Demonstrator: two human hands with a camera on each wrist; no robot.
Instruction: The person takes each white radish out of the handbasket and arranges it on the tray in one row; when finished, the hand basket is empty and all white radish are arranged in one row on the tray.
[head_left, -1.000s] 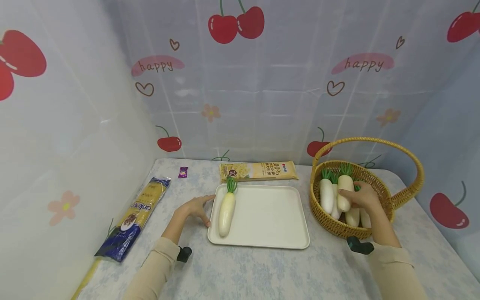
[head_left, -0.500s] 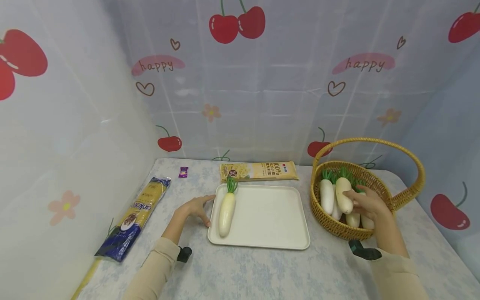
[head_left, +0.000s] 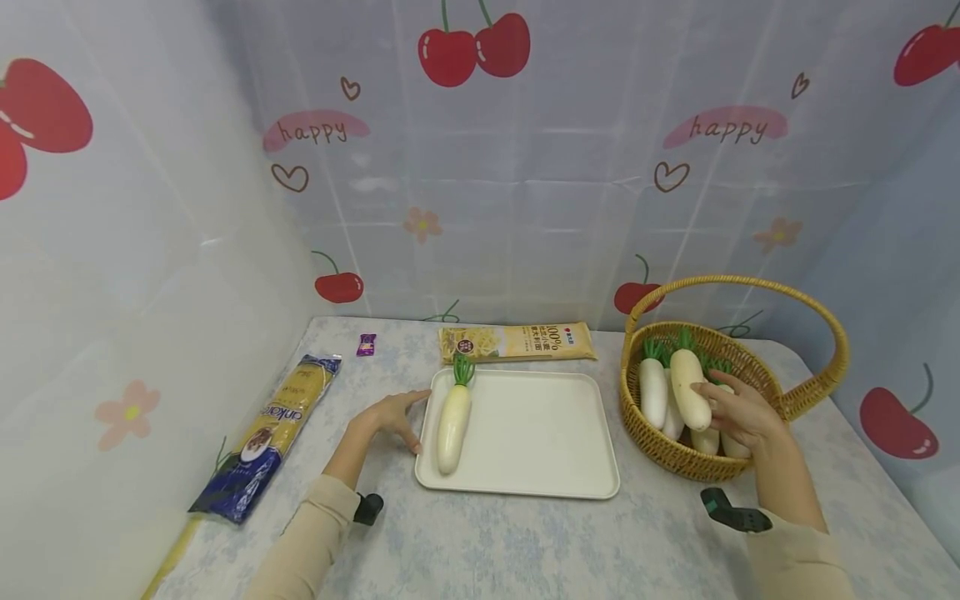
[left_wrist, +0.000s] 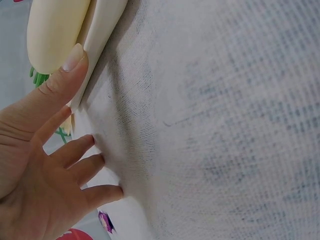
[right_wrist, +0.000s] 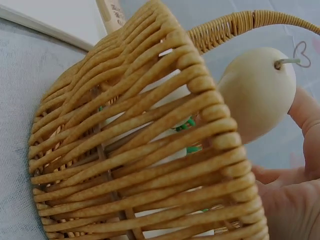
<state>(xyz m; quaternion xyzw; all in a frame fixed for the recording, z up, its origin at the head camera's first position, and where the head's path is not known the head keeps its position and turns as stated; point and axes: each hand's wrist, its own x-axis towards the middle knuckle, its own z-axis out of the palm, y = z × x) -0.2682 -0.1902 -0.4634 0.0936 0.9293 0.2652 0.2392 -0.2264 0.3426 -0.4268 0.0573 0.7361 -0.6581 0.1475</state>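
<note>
In the head view, a white radish with green leaves (head_left: 453, 429) lies along the left side of a white tray (head_left: 540, 442). My left hand (head_left: 386, 417) touches the tray's left edge, thumb and fingers spread; the left wrist view shows the thumb (left_wrist: 65, 80) on the rim. At the right, a wicker basket (head_left: 675, 458) holds several radishes. Over them my right hand (head_left: 742, 412) grips one cream radish (head_left: 688, 392) by its right side. The right wrist view shows this radish's tip end (right_wrist: 260, 90) above the basket rim, fingers partly hidden behind it.
Behind the tray lies a yellow pasta packet (head_left: 517, 342). A blue and yellow pasta bag (head_left: 266, 437) lies at the far left, with a small purple sweet (head_left: 366, 344) near it. The tall basket handle (head_left: 750, 281) arches over the basket. A patterned curtain stands behind and beside the table.
My right hand has moved slightly right and toward me, and the gripped radish has tilted, its lower end swinging right. The left hand and the tray have not moved.
</note>
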